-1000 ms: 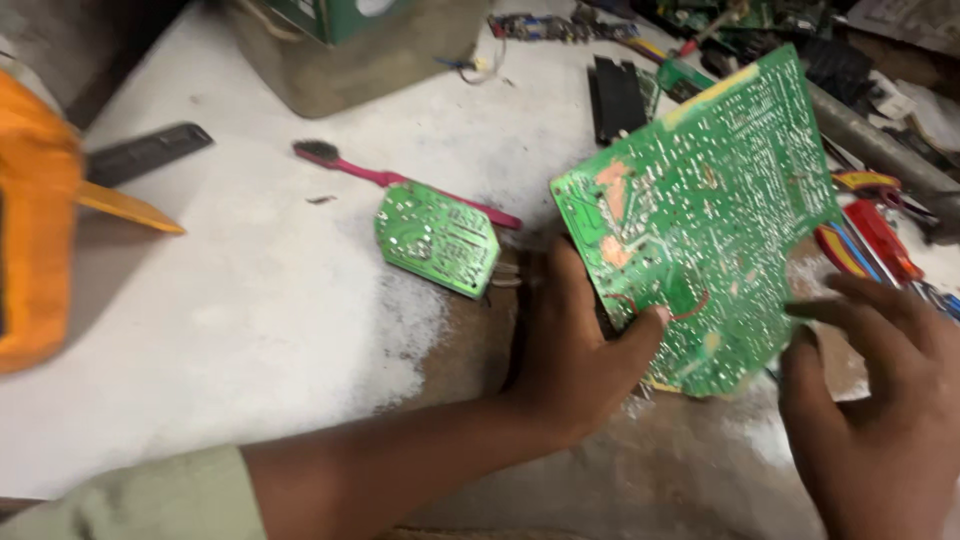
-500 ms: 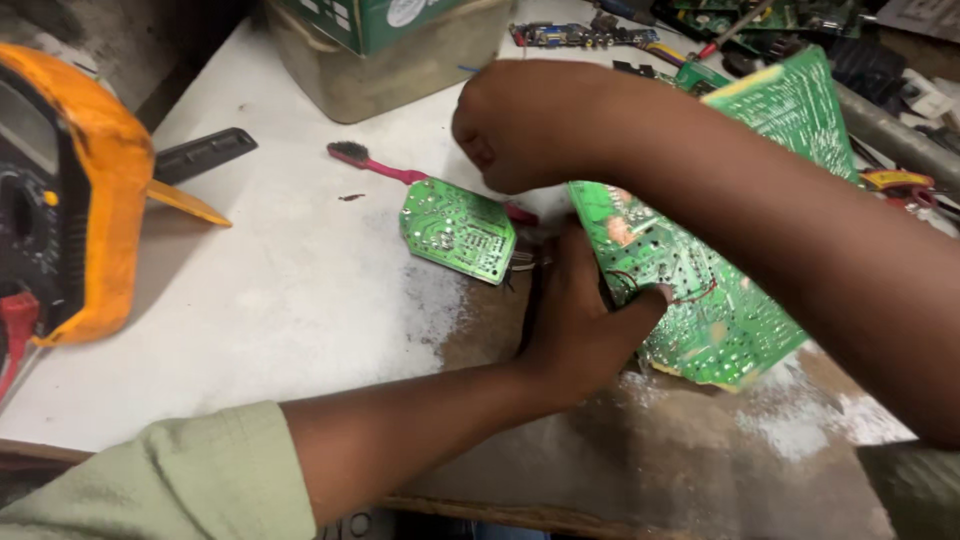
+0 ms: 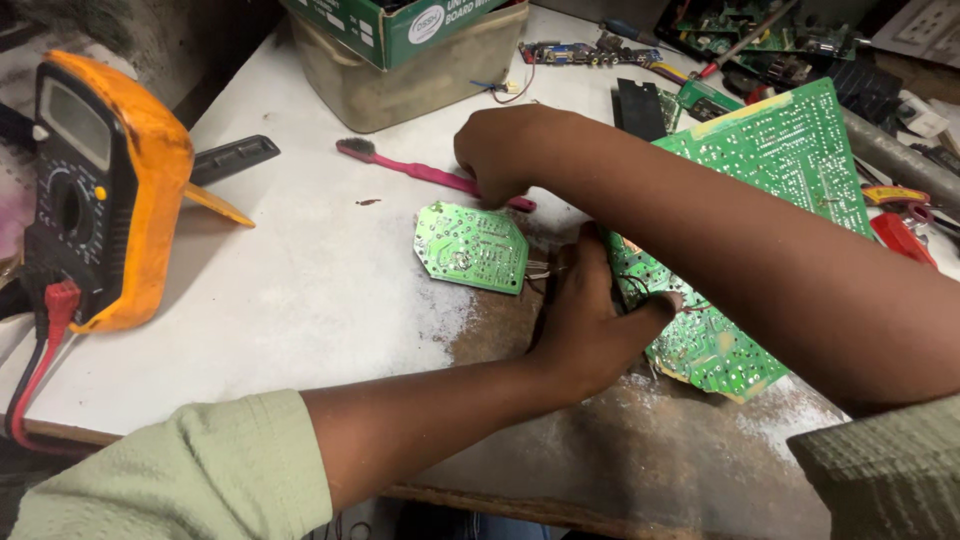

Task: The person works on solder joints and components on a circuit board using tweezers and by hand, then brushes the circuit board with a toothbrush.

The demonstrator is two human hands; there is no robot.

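Note:
My left hand (image 3: 590,320) grips the lower left edge of a large green circuit board (image 3: 790,160), which lies tilted, solder side up, on the worn white table (image 3: 280,290). My right arm crosses over this board. My right hand (image 3: 510,150) is curled down on the handle end of a pink toothbrush (image 3: 410,168), whose bristle head points left. A small green circuit board (image 3: 470,245) lies just below the right hand and left of my left hand, joined to the large board by short wires.
An orange multimeter (image 3: 110,190) with red and black leads stands at the left edge. A black flat tool (image 3: 235,157) lies beside it. A cardboard box (image 3: 400,60) sits at the back. Other boards, screwdrivers and red-handled pliers (image 3: 900,225) crowd the right back.
My right hand left the large board's right side, swung across over it to the left and came down on the toothbrush handle. My left hand kept its hold on the board.

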